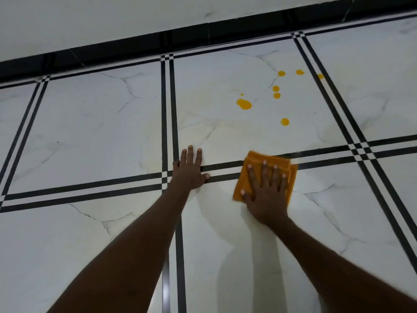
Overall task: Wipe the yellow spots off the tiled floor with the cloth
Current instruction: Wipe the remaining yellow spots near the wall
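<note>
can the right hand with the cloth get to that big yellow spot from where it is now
Probably yes. The right hand lies flat on the cloth, and only bare floor separates it from the big yellow spot. The left hand sits off to the side, out of that path.

Eight yellow spots (244, 104), one cloth (255, 163)

Glossy marble-look tiled floor (90, 132) (black-striped borders), soft matt orange cloth (255, 163)

White marble-veined tiles (94, 123) with black double lines meet a black skirting (126, 45).
</note>
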A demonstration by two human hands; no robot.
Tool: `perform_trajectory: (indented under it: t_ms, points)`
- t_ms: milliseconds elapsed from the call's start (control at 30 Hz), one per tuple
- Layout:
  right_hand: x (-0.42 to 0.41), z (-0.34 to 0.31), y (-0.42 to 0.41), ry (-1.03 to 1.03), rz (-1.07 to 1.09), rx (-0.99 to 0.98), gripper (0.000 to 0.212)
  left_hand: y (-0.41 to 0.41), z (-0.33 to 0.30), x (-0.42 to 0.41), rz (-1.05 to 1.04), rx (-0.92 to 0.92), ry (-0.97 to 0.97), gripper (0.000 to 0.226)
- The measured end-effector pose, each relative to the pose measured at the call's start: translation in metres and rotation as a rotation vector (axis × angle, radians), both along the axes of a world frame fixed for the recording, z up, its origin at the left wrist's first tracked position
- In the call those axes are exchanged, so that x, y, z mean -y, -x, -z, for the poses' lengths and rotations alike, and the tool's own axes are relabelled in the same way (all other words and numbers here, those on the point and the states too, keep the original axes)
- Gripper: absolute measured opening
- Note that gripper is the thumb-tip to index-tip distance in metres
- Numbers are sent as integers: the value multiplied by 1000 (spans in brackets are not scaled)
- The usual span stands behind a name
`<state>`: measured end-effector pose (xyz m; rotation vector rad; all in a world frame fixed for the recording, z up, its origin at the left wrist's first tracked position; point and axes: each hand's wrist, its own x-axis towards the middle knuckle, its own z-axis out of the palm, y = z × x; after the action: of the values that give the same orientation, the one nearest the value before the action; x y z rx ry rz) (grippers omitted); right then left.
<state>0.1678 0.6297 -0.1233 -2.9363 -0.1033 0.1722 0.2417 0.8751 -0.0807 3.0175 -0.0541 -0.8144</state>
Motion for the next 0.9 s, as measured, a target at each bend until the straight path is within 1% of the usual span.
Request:
perform_trajectory:
  t_ms: [33, 100, 133, 167, 200, 233, 267, 333, 400, 467, 533, 600, 667, 700, 733, 800, 900]
  points:
    - [-12, -1, 26, -5, -41, -10, 81, 0, -1, -1, -4, -5, 9, 93]
    - [-28, -5, 68, -28, -189, -48, 80, -2, -4, -3, -5, -17, 21, 94]
    - [-29, -5, 74, -30, -283, -59, 79, -2, -3, -5, -10, -21, 25, 95]
    - [-25, -6, 64, -36, -371, -59, 79, -2, -3, -6, -11, -18, 28, 95]
    - [-17, -4, 47, -22, -426, -19, 78, -2, 0, -7, -11, -13, 32, 95]
    - [-7, 1, 26, -1, -425, 21, 76, -2, 3, -7, -13, -6, 35, 95]
    - [6, 5, 4, 31, -350, 48, 75, -1, 7, -7, -17, 7, 37, 94]
    - [38, 7, -30, 106, -108, 61, 76, 0, 12, -6, -24, 35, 29, 93]
    - [55, 5, -28, 86, 19, 32, 78, 0, 14, -4, -34, 45, 18, 93]
    - [41, -2, 9, 39, 90, 28, 79, 1, 14, -1, -40, 46, 10, 93]
    - [12, -7, 60, 3, 50, -2, 80, 1, 12, 3, -39, 55, 4, 94]
    - [-6, -6, 79, -27, -107, -26, 80, 3, 11, 4, -26, 68, 5, 92]
    - [-2, 0, 45, -25, -264, 18, 79, 7, 13, 0, -11, 115, 22, 90]
    - [4, 2, 22, -12, -302, 33, 78, 11, 15, -2, -9, 157, 32, 88]
    - [11, 4, -1, 8, -297, 44, 77, 15, 18, -3, -4, 209, 41, 86]
    - [23, 7, -26, 35, -194, 56, 78, 21, 22, 4, 16, 277, 63, 83]
    - [10, 8, -9, 10, -52, 63, 80, 20, 29, 24, 39, 277, 96, 82]
